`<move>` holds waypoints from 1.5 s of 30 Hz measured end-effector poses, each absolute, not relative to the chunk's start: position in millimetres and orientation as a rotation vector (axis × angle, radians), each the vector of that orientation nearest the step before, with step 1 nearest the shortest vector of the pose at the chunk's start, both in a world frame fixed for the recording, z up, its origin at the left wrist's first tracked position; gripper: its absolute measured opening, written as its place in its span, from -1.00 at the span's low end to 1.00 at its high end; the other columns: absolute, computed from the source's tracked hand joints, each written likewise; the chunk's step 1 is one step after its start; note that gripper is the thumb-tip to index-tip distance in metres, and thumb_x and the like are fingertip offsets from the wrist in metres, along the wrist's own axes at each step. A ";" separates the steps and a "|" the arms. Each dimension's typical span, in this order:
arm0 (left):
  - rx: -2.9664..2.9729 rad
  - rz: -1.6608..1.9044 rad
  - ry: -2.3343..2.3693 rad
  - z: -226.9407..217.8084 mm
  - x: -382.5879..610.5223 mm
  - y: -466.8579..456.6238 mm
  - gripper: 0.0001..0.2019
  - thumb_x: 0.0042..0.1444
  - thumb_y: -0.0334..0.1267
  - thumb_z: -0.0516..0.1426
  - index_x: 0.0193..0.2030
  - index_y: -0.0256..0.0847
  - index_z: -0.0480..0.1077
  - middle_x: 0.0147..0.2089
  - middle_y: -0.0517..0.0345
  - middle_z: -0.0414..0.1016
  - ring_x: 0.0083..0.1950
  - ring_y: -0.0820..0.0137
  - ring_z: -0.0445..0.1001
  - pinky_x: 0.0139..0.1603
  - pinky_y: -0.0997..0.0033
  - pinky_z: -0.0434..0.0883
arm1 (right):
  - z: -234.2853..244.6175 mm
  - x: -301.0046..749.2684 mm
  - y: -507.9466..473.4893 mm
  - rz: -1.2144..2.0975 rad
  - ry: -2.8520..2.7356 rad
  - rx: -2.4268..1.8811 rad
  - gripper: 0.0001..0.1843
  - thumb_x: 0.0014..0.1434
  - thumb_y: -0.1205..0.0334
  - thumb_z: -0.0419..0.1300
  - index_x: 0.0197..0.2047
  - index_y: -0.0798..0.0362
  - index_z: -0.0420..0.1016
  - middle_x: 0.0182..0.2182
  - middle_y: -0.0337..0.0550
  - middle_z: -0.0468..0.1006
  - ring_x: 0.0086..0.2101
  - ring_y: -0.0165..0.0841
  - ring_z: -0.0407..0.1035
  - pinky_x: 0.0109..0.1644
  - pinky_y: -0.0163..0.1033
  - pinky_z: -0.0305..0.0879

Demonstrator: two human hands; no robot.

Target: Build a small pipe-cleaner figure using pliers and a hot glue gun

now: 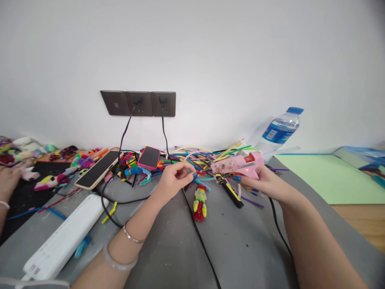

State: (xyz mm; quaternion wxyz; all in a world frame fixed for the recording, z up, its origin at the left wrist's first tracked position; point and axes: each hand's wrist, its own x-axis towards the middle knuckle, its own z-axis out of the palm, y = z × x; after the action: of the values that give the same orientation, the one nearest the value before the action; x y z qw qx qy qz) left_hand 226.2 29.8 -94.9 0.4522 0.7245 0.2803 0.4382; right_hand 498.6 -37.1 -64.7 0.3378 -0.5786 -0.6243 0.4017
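In my right hand [269,182] is a pink hot glue gun [254,160], its stained nozzle end directed left and a small orange light showing on its body. My left hand [174,180] is closed in a pinch just left of the nozzle end; whatever its fingertips hold is too small or hidden to make out. On the grey mat [237,249] below both hands lies a small red, yellow and green pipe-cleaner figure [199,202]. A black and yellow cutter [230,192] rests under the glue gun, beside a heap of loose coloured pipe cleaners [192,150].
A leaning water bottle [279,130] stands behind the glue gun. To the left are a white power strip [66,237], a large phone [99,169], a pink-edged device [149,157] and black cables [200,233]. Another person's hand [9,180] touches craft figures at far left. Green sheet [319,176] at right.
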 end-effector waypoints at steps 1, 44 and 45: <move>1.792 1.084 0.694 -94.9 226.2 29.9 -0.94 0.04 -0.31 0.16 -0.34 -0.23 0.44 -0.58 0.38 0.05 -0.53 0.55 0.02 -0.47 0.50 0.03 | -64.9 498.9 -37.2 1.049 -1.636 -1.503 -0.60 0.02 -0.13 0.30 -0.35 0.07 0.46 -0.71 -0.34 0.30 -0.64 -0.44 0.16 -0.59 -0.33 0.06; 1.795 1.041 0.725 -93.0 225.9 28.2 -0.91 0.06 -0.27 0.17 -0.34 -0.23 0.44 -0.57 0.37 0.05 -0.53 0.54 0.04 -0.47 0.50 0.03 | -63.4 501.0 -38.5 1.022 -1.712 -1.547 -0.52 0.06 -0.22 0.26 -0.49 0.07 0.45 -0.72 -0.31 0.29 -0.63 -0.45 0.12 -0.58 -0.31 0.05; 1.794 1.043 0.723 -93.3 225.9 28.4 -0.91 0.07 -0.27 0.17 -0.33 -0.23 0.44 -0.57 0.37 0.05 -0.52 0.54 0.04 -0.47 0.50 0.03 | -63.6 501.6 -38.6 1.022 -1.714 -1.550 -0.52 0.06 -0.22 0.26 -0.51 0.07 0.44 -0.72 -0.31 0.29 -0.63 -0.45 0.11 -0.58 -0.31 0.04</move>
State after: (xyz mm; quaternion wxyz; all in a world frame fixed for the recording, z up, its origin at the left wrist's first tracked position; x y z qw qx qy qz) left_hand 225.9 28.4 -93.3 0.4547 0.7273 0.2928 0.4226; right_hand 501.6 -38.6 -63.6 0.3023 -0.5847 -0.6465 0.3856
